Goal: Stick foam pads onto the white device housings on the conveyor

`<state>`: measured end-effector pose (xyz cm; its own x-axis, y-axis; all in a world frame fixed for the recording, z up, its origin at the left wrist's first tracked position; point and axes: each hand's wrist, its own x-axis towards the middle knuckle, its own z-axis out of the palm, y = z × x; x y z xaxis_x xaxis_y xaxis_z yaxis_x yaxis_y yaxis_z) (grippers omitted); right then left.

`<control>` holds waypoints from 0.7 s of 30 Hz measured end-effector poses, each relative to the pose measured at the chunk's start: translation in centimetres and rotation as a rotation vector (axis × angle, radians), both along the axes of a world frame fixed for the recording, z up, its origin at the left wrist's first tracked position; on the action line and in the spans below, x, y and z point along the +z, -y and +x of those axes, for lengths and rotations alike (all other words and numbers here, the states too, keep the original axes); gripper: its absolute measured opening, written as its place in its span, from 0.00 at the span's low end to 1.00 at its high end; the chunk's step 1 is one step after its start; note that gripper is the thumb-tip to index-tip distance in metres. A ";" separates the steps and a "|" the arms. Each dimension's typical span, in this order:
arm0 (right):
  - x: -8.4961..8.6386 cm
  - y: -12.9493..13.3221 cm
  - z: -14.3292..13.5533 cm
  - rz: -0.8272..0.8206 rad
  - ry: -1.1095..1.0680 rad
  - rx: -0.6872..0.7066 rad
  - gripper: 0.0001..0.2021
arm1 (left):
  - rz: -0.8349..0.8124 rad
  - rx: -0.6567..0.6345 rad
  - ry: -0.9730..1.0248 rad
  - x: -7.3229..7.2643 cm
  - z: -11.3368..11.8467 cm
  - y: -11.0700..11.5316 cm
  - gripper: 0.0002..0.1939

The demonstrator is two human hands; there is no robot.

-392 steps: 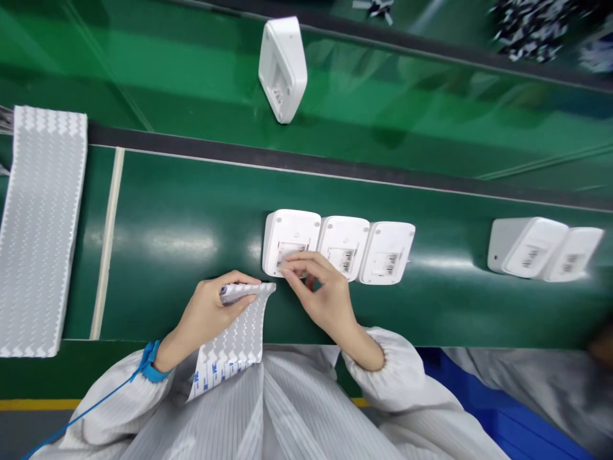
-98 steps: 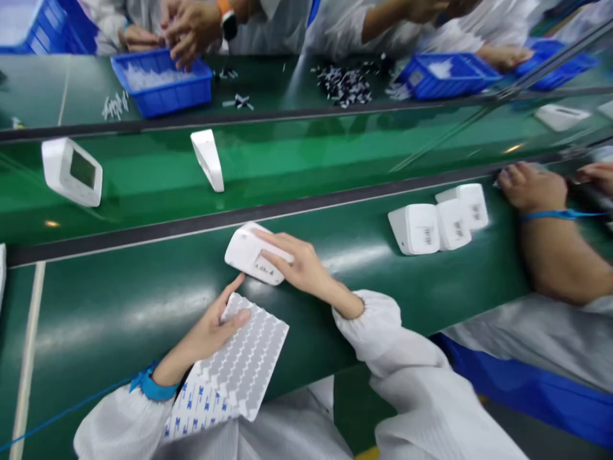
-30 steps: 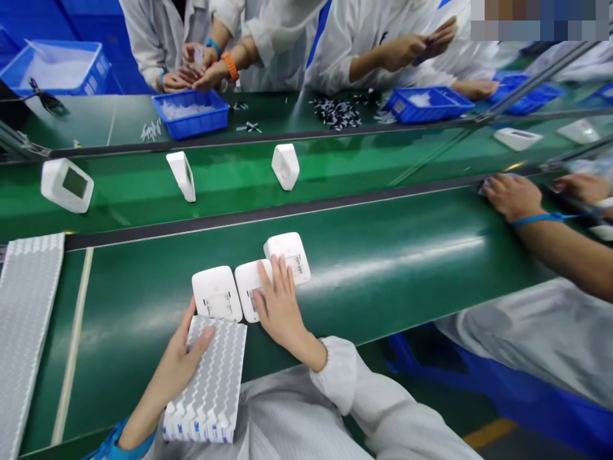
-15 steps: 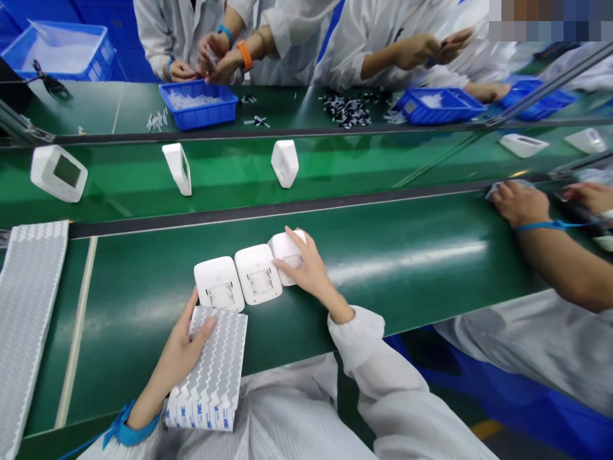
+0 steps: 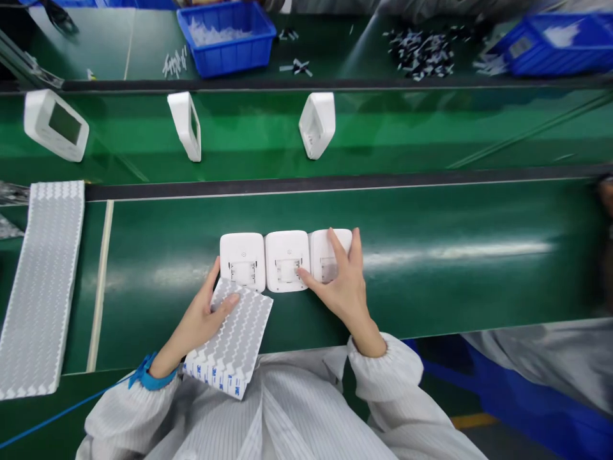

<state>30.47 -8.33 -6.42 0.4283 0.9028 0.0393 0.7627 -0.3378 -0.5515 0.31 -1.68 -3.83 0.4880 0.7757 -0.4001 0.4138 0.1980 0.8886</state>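
Currently, wrist strap [image 5: 156, 378]: blue, on left wrist, cord [image 5: 62, 421] running off lower left.
Left hand [image 5: 204, 316]: grip clamped on patterned sheet [image 5: 239, 335], thumb on top, index fingertip just beside left unit.
Patterned sheet: grey/white, blue "3M" print along near end, top edge over left unit's lower edge.
Right hand [image 5: 342, 281]: grip spread over right unit, fingers across its face and right side, thumb over middle unit's right edge.
Units: left unit [image 5: 242, 245], middle unit [image 5: 287, 245], right unit [image 5: 322, 252]; white, one row on green surface [image 5: 454, 294], backs up, compartments uncovered.
Long strip [image 5: 45, 281]: same pattern, well left of the units.
Channel [image 5: 407, 140]: three white devices [image 5: 318, 124], spaced apart.
Far side: blue bin [image 5: 234, 56] with clear bits, black-and-white pile [image 5: 421, 54], second blue bin [image 5: 560, 48].
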 end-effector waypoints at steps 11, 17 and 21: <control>1.4 0.2 -0.5 0.245 0.087 0.169 0.36 | -0.088 0.003 -0.023 1.7 -0.3 0.8 0.44; 6.5 -1.8 -6.7 0.347 -0.351 0.551 0.18 | -0.023 -0.112 -0.020 4.0 -1.1 0.4 0.36; 7.6 -3.9 -9.0 0.389 -0.347 0.605 0.11 | 0.041 -0.198 -0.001 4.3 -0.7 0.1 0.20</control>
